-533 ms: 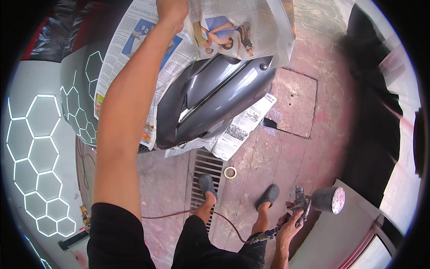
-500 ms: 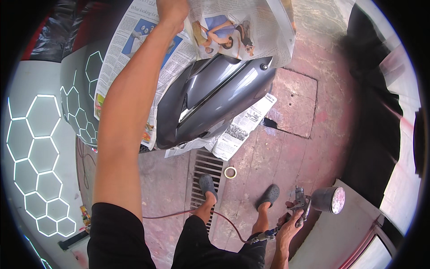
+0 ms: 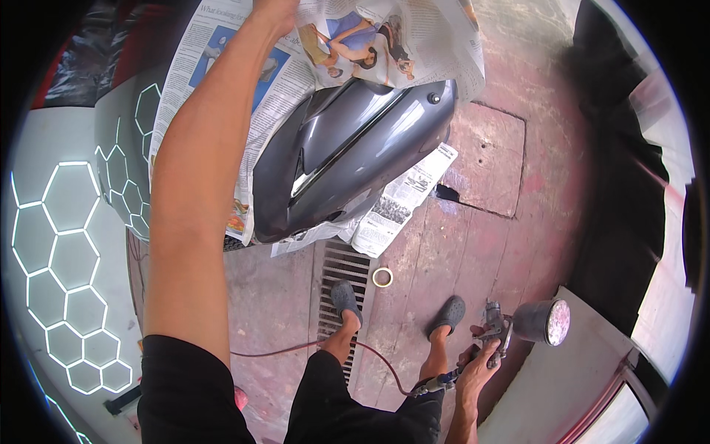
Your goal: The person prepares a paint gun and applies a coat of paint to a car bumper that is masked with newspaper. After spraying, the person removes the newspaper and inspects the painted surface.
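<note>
Between four and five o'clock: right hand (image 3: 477, 368), grip clenched around spray gun (image 3: 495, 337) | eleven o'clock: left hand (image 3: 276, 13) over newspaper (image 3: 436, 48), partly out of view, grip cannot be told | twelve o'clock: grey panel (image 3: 370, 148) | five o'clock: tape roll (image 3: 376, 283) on floor (image 3: 407, 325)

A spray gun (image 3: 504, 337), newspaper (image 3: 436, 52) around grey bodywork (image 3: 373, 159) and a stained floor (image 3: 492, 255) show a paint workshop.
</note>
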Demonstrator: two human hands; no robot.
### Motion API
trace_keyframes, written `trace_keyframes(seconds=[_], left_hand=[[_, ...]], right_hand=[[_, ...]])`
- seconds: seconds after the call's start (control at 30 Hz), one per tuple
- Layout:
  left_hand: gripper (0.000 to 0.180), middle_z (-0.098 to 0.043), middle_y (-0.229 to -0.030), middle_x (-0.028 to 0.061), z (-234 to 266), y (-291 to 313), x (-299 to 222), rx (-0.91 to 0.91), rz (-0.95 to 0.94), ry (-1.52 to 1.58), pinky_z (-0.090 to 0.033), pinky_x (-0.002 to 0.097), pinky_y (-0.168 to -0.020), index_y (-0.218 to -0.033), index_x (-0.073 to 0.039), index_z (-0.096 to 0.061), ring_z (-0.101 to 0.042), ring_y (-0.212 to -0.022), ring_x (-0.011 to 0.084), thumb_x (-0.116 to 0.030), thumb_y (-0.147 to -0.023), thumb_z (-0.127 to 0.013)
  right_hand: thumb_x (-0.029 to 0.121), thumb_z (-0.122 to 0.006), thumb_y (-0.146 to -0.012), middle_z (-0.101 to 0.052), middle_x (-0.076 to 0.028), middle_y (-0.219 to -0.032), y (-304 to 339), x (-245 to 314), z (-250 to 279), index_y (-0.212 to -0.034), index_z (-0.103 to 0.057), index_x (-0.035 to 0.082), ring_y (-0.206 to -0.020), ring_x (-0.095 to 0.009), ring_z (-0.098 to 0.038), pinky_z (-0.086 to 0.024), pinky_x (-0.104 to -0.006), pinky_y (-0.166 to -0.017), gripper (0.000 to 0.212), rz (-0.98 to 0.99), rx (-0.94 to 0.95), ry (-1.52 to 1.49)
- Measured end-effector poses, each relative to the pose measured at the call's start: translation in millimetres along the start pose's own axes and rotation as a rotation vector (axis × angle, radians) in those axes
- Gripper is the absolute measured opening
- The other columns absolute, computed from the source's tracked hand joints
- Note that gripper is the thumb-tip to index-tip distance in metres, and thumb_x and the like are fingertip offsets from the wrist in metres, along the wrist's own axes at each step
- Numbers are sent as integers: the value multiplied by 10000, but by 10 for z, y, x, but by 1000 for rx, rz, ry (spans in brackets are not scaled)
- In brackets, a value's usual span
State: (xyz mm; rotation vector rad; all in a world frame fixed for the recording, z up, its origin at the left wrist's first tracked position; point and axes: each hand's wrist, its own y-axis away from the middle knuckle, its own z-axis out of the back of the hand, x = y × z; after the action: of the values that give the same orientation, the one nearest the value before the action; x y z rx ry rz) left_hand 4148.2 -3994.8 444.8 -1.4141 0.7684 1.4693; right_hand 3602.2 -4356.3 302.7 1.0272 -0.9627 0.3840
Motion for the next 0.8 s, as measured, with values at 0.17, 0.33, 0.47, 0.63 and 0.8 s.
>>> trace_keyframes(seconds=[0.17,0.33,0.47,0.63,0.8], left_hand=[[324,-704,-1121,211,112,-339,213,-53,-49,-100,-626,450,-810,-1253,47,-623,-725,-1005,290,-92,-962,-658],[294,-721,-1094,210,81,-388,189,-75,2,-181,-627,454,-786,-1213,71,-652,-739,-943,295,-42,-941,-654],[211,-763,-1017,193,149,-319,-22,92,205,-149,-630,471,-775,-1095,78,-744,-759,-880,318,-36,-929,-681],[105,-692,-897,113,365,-443,-131,66,124,-416,-523,389,-608,-995,-16,-734,-651,-717,223,-87,-919,-747],[68,-633,-779,62,539,-393,-441,65,22,-646,-454,372,-526,-899,-67,-737,-568,-607,174,-133,-900,-752]], right_hand=[[569,-490,-1137,-731,-115,-1118,-33,-14,-31,-1322,-600,7,-547,-71,-480,-380,-248,-477,602,-8,1,10],[558,-490,-1140,-731,-116,-1119,-63,-51,9,-1329,-602,13,-548,-72,-478,-381,-246,-480,587,-1,-5,13],[482,-500,-1157,-732,-97,-1108,-55,-13,-10,-1322,-610,-3,-562,-52,-495,-368,-241,-484,524,-35,-8,-33],[484,-498,-1160,-689,-51,-914,-53,48,-59,-1272,-646,-2,-567,-49,-482,-363,-252,-498,520,-31,-27,-5],[532,-506,-1146,-538,25,-694,-21,56,-69,-1242,-672,16,-558,-47,-461,-323,-255,-502,551,-49,-14,15]])
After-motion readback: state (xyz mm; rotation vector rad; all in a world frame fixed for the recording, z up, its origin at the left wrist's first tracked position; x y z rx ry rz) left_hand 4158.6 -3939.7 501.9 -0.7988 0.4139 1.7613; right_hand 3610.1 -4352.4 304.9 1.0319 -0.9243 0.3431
